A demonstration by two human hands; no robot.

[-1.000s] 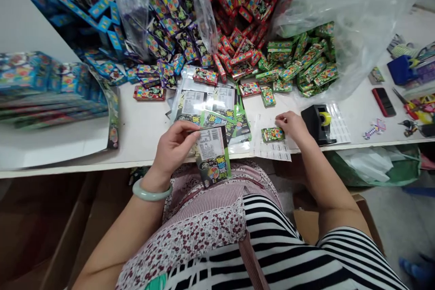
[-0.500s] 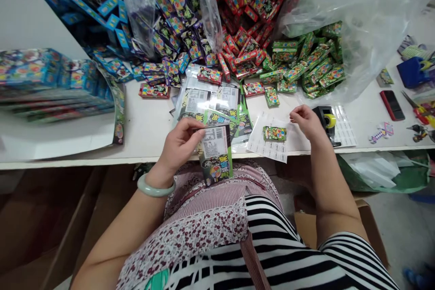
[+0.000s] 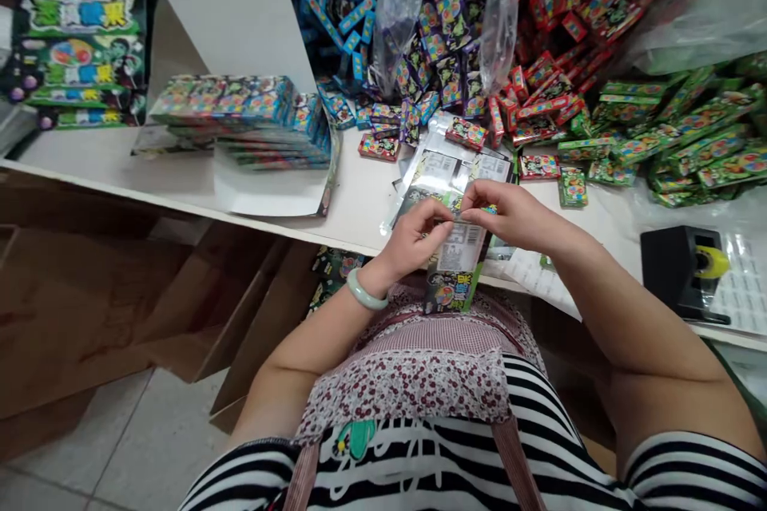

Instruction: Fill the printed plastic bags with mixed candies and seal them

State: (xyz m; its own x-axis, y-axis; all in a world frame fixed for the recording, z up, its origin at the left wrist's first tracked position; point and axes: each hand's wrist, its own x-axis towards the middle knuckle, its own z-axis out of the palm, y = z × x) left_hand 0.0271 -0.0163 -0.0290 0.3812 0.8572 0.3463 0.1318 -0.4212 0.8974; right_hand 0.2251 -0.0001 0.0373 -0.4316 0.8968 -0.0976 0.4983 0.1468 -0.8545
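Note:
My left hand (image 3: 415, 238) and my right hand (image 3: 506, 213) both pinch the top edge of a green printed packet (image 3: 456, 271) with a barcode label, held just off the table's front edge above my lap. The packet hangs down from my fingers. Behind my hands lies a loose stack of similar flat packets (image 3: 440, 169) on the white table (image 3: 180, 180). Beyond them sit heaps of small boxes: blue boxes (image 3: 347, 8), purple boxes (image 3: 443, 40) in a clear bag, red boxes (image 3: 557, 24) and green boxes (image 3: 677, 136).
A black tape dispenser (image 3: 683, 271) with yellow tape stands at the right on sticker sheets (image 3: 743, 295). A stack of flat packs (image 3: 252, 116) lies at the left. Green display boxes (image 3: 75, 24) stand far left. Brown cardboard boxes (image 3: 89, 295) sit on the floor under the table.
My right hand left the small green box on the sticker sheet and came over to the packet's top edge beside my left hand. My head turned left, shifting the view.

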